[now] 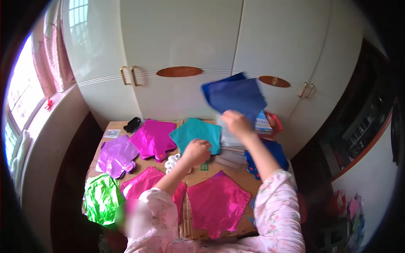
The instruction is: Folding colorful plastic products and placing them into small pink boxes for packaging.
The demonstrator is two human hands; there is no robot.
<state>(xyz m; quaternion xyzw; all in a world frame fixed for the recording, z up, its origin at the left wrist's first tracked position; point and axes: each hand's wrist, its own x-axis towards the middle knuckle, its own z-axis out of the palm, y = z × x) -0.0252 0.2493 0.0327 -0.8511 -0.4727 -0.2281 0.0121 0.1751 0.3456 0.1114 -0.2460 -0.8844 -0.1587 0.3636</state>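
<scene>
My right hand (236, 123) is raised over the far right part of the table, its fingers closed on the lower edge of a dark blue flat foil balloon (236, 95). The balloon hangs in the air in front of the cabinet and looks blurred. My left hand (196, 152) is over the near edge of a teal star-shaped foil balloon (195, 131). Its fingers are curled together; what they hold, if anything, is hidden. Beside it lies a small heap of white pieces (172, 162). Clear plastic bags (230, 137) lie below my right hand.
Flat foil balloons in magenta (152, 138), lilac (117, 157), green (102, 198), pink (218, 202) and blue (270, 157) cover much of the cardboard (185, 230). A red basket (275, 124) and a black item (133, 124) stand along the far edge, before white cabinets (177, 38).
</scene>
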